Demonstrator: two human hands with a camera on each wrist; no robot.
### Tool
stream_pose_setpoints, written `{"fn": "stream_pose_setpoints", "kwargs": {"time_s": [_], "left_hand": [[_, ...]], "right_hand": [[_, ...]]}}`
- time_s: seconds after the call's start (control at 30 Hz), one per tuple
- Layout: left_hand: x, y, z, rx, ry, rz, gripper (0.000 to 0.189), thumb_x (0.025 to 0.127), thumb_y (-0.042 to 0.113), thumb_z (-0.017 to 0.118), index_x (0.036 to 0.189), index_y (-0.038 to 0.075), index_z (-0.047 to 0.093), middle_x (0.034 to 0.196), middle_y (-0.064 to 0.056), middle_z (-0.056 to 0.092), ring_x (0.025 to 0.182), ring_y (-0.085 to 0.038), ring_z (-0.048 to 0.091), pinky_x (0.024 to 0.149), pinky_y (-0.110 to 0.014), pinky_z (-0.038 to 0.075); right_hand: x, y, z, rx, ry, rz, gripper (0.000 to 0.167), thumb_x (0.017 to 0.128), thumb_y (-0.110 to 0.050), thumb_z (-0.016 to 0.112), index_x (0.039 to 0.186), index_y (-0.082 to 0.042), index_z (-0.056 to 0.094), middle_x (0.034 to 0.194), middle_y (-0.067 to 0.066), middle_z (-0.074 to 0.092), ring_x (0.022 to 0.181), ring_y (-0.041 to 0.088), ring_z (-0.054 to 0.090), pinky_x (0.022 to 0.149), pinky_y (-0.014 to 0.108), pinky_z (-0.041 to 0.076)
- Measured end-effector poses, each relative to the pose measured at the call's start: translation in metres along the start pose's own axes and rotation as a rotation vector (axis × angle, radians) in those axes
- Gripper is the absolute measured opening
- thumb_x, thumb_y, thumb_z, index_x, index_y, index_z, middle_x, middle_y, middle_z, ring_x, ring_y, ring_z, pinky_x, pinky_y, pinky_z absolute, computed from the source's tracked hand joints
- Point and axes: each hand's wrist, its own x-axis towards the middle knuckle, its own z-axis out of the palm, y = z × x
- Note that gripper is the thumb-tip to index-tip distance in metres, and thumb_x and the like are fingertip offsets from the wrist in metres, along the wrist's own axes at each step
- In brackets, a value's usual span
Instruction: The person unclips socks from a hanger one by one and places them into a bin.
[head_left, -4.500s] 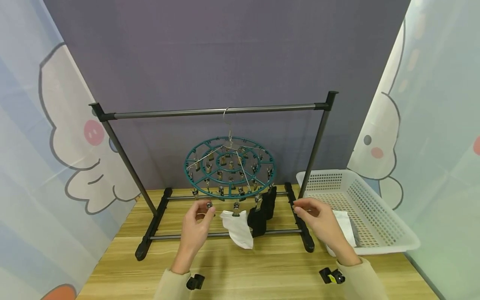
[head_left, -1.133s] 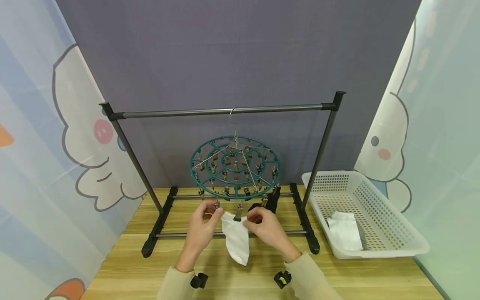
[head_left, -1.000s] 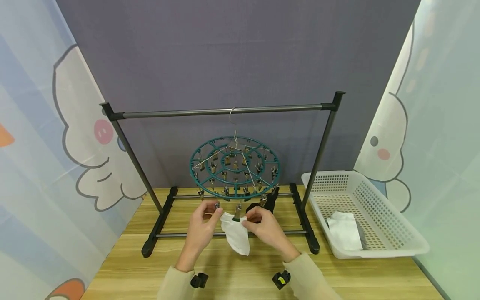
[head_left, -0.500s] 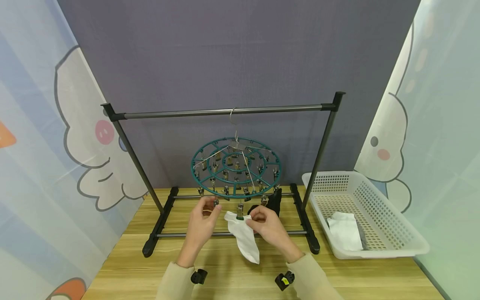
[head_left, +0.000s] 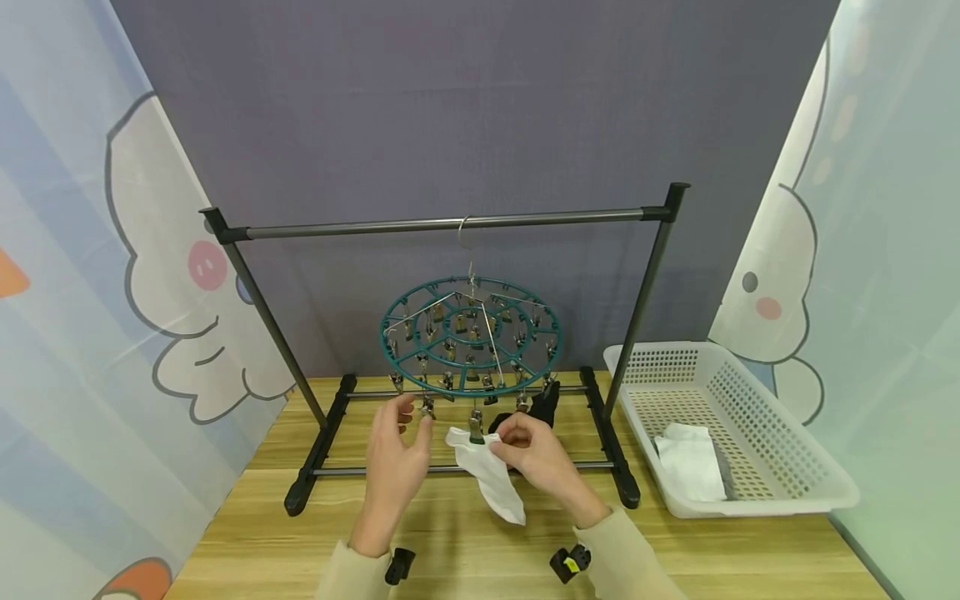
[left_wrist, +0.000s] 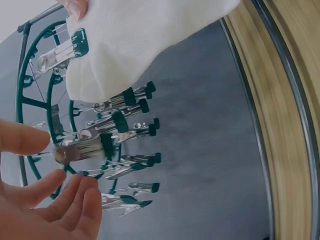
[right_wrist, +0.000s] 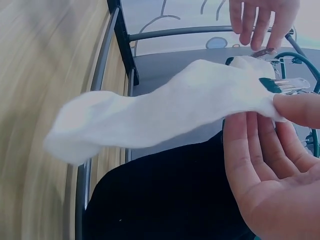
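My two hands are apart, one on each side of the white sock (head_left: pixel 491 479), and here's how it stands. My right hand (head_left: pixel 536 454) pinches the corner of the sock's cuff between thumb and fingers. The metal clip (head_left: pixel 476 427) above bites the cuff near its middle, so the sock hangs from the green round hanger (head_left: pixel 468 393), toe slanting down and to the right, well clear of the bench (head_left: pixel 465 575).

Over to my left hand (head_left: pixel 397 462): thumb and fingers spread wide, the next clip (left_wrist: pixel 82 152) sitting in the gap between them, blurred in the left wrist view. No grip there! Whether a fingertip brushes it, I can't tell. More clips dangle all round the rings.

Just behind my right hand hangs a black cloth (head_left: pixel 546 404), partly covered by my fingers. Up top, the hanger's hook loops over the bar of the dark rack (head_left: pixel 352 226), whose feet stand on the bench. And out on the right, beside the rack, the white basket (head_left: pixel 765 505) holds a white cloth (head_left: pixel 686 462) with a grey one (head_left: pixel 724 475) peeking out underneath.
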Motion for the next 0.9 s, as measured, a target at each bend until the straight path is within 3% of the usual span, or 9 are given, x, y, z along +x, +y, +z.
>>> {"fn": "stream_pose_setpoints", "kwargs": {"time_s": [0.1,0.3,0.43,0.53,0.6,0.73,0.83,0.9], "left_hand": [[-0.002,0.002,0.001,0.057,0.053,0.090,0.034,0.090,0.002,0.072,0.123,-0.003,0.063,0.105,-0.015,0.061,0.095,-0.030,0.057,0.081,-0.045,0.049],[-0.003,0.002,0.006,0.067,0.171,0.383,0.024,0.083,-0.009,0.072,0.106,-0.003,0.069,0.096,-0.013,0.065,0.085,-0.026,0.060,0.072,-0.041,0.052],[-0.002,0.003,0.012,0.031,0.144,0.482,0.021,0.085,-0.008,0.069,0.104,0.000,0.070,0.096,-0.009,0.066,0.084,-0.021,0.061,0.070,-0.037,0.053],[-0.003,0.006,0.015,-0.011,0.026,0.444,0.020,0.090,-0.001,0.070,0.110,0.001,0.070,0.100,-0.007,0.067,0.089,-0.021,0.062,0.075,-0.037,0.055],[-0.003,0.009,0.015,-0.035,-0.077,0.372,0.022,0.094,0.007,0.070,0.116,0.002,0.069,0.105,-0.007,0.068,0.094,-0.021,0.063,0.079,-0.040,0.055],[-0.003,0.015,0.015,-0.091,-0.278,0.194,0.034,0.101,0.024,0.066,0.130,0.005,0.066,0.114,-0.004,0.069,0.101,-0.020,0.065,0.088,-0.046,0.054],[-0.001,0.016,0.016,-0.162,-0.366,0.088,0.037,0.104,0.030,0.062,0.132,0.006,0.065,0.109,0.002,0.070,0.101,-0.017,0.066,0.091,-0.048,0.052],[0.000,0.014,0.017,-0.203,-0.388,0.050,0.034,0.104,0.029,0.061,0.129,0.007,0.067,0.105,0.005,0.071,0.098,-0.016,0.066,0.091,-0.046,0.052]], "right_hand": [[-0.001,-0.001,0.000,-0.003,-0.004,-0.001,0.016,0.096,-0.011,0.071,0.105,0.000,0.065,0.093,0.007,0.070,0.079,0.021,0.065,0.068,0.031,0.055],[-0.003,-0.004,0.000,-0.004,-0.017,-0.002,0.017,0.096,-0.013,0.072,0.105,0.000,0.065,0.092,0.006,0.069,0.079,0.020,0.065,0.071,0.039,0.057],[-0.004,-0.006,0.000,0.007,-0.039,-0.008,0.018,0.096,-0.013,0.072,0.104,0.001,0.064,0.091,0.007,0.069,0.077,0.019,0.065,0.070,0.036,0.057],[-0.004,-0.006,-0.001,0.016,-0.052,-0.011,0.017,0.096,-0.013,0.071,0.104,0.001,0.064,0.090,0.007,0.068,0.077,0.018,0.065,0.069,0.031,0.055],[-0.004,-0.005,-0.002,0.019,-0.062,-0.013,0.017,0.096,-0.013,0.071,0.104,0.001,0.063,0.091,0.007,0.068,0.077,0.018,0.065,0.069,0.029,0.055],[-0.004,-0.003,-0.002,0.029,-0.078,-0.008,0.016,0.097,-0.013,0.070,0.104,0.000,0.063,0.091,0.007,0.068,0.078,0.019,0.065,0.073,0.038,0.057],[-0.005,-0.002,-0.002,0.035,-0.090,-0.002,0.016,0.097,-0.013,0.070,0.105,0.000,0.063,0.091,0.006,0.067,0.078,0.020,0.065,0.073,0.040,0.058],[-0.005,-0.002,-0.002,0.043,-0.097,0.001,0.016,0.097,-0.013,0.069,0.105,0.000,0.063,0.091,0.007,0.067,0.078,0.020,0.064,0.072,0.036,0.058]]}}
